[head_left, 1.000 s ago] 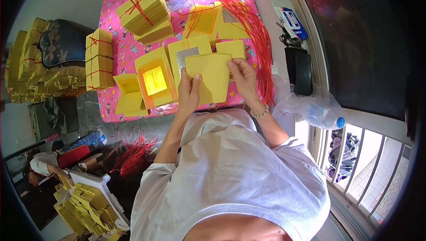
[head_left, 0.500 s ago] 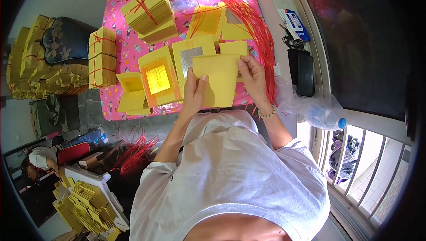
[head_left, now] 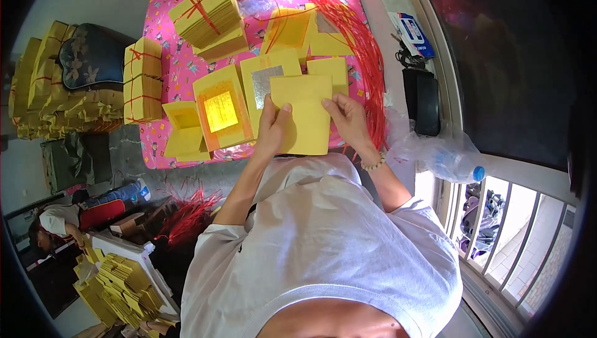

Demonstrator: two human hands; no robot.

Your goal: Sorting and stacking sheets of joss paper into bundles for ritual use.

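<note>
A plain yellow paper sheet (head_left: pixel 303 117), seemingly folded, is held upright in front of me above the table's near edge. My left hand (head_left: pixel 272 128) grips its left edge, thumb on the near face. At the right edge my right hand (head_left: pixel 349 120) pinches the paper between thumb and fingers. Behind it lie a yellow sheet with a silver square (head_left: pixel 266 78) and one with a shiny gold square framed in orange (head_left: pixel 222 111). To the left stands a small folded yellow paper (head_left: pixel 188 131). Another yellow piece (head_left: pixel 329 72) lies just beyond my right hand.
Yellow bundles tied with red strands (head_left: pixel 143 80) sit on the pink patterned tabletop (head_left: pixel 180 70). Long red strands (head_left: pixel 373 89) hang along its right side. A plastic bottle (head_left: pixel 457 165) lies by the window. At lower left, a person (head_left: pixel 62 221) works beside yellow paper piles (head_left: pixel 127 288).
My right hand has slid down and left along the paper's right edge. The paper's right side has come down and now hangs straighter.
</note>
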